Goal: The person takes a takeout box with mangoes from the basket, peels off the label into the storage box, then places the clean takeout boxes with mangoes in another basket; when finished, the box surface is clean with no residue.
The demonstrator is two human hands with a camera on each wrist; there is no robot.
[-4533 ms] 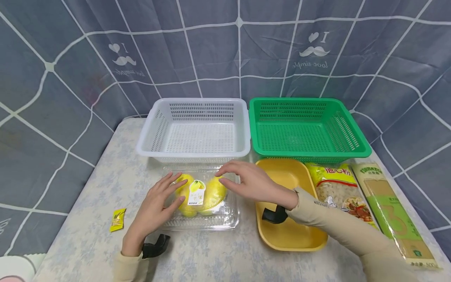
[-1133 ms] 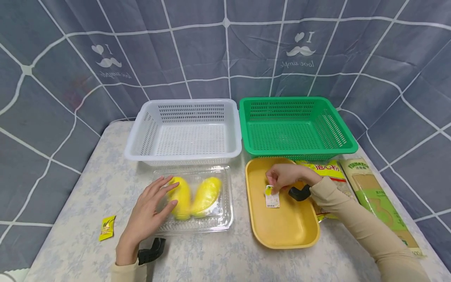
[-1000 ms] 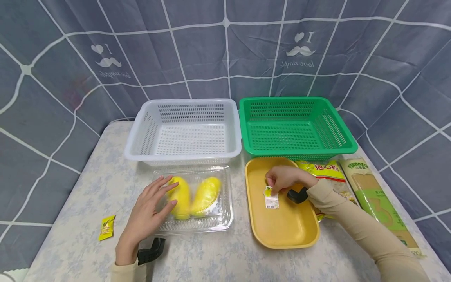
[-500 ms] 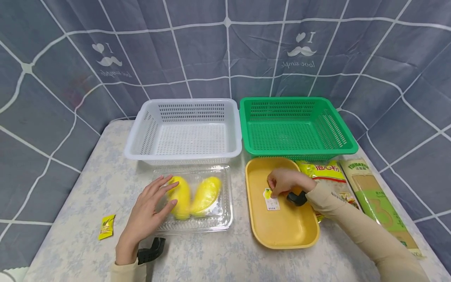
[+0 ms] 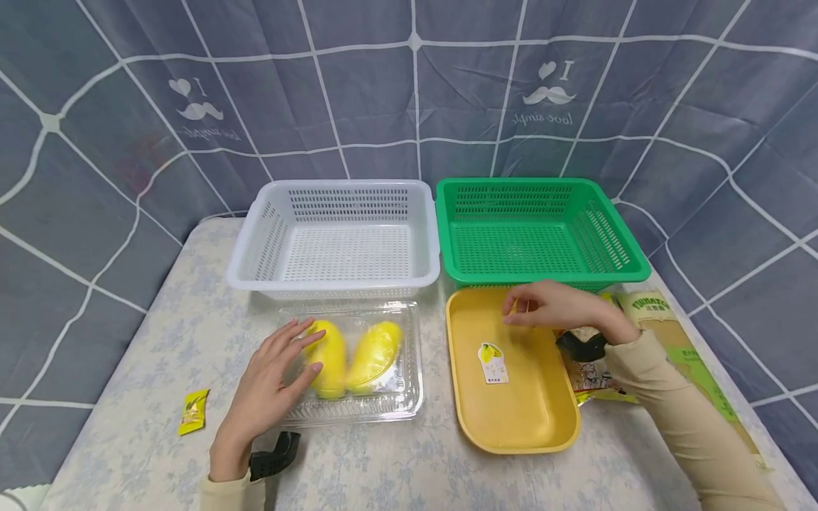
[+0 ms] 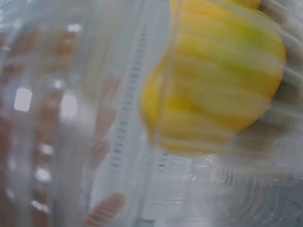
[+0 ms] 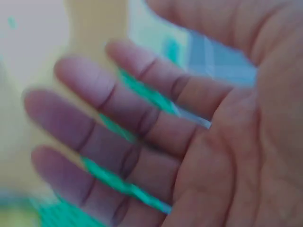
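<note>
My left hand point(image 5: 271, 376) rests with spread fingers on the left side of a clear plastic box point(image 5: 390, 408). Two yellow mangoes lie inside; the right mango point(image 5: 375, 355) is uncovered by fingers, while fingertips overlap the left mango point(image 5: 330, 362). In the left wrist view a mango point(image 6: 222, 80) shows blurred through the plastic. A white label point(image 5: 493, 363) with a yellow fruit picture lies on the floor of a yellow tray point(image 5: 524, 419). Over the tray's back right part hovers my right hand point(image 5: 562, 306), loosely bent; the right wrist view shows its palm point(image 7: 203, 165) bare.
Behind stand a white basket point(image 5: 345, 284) and a green basket point(image 5: 543, 273), side by side. Right of the tray lie a pasta bag point(image 5: 591, 376), partly under my forearm, and a long green noodle pack point(image 5: 703, 376). A small yellow packet point(image 5: 194, 411) lies at left.
The label, first on the plastic box, has gone into the yellow tray with my right hand. That hand has let go of it and moved back and right. My left hand stays on the box.
</note>
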